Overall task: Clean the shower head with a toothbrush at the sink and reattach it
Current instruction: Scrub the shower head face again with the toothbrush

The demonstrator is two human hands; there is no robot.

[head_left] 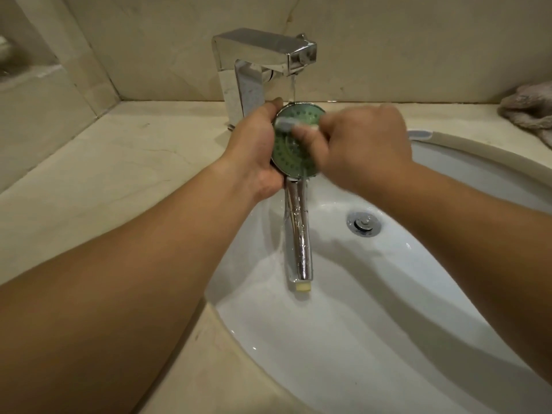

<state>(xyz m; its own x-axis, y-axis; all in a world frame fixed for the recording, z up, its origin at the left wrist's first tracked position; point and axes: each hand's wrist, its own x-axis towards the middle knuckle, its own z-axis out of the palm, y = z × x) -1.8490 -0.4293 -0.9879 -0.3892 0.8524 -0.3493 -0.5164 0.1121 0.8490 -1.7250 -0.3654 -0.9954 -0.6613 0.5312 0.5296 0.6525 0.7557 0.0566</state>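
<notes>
Both forearms show bare to the frame's edge (hands (328, 147) unadorned too).

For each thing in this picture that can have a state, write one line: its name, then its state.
Faucet: running, thin stream.
Shower head: detached, held face up over the sink.
Toothbrush: on the green face, blurred.
Left hand: grips shower head.
Right hand: grips toothbrush.
Drain: stopper position unclear.
Cloth: crumpled on counter.

A single head-worn camera is looking forward and down from close above the sink (466, 150), facing the tap (263, 55) and back wall, with both forearms reaching in from below.
</notes>
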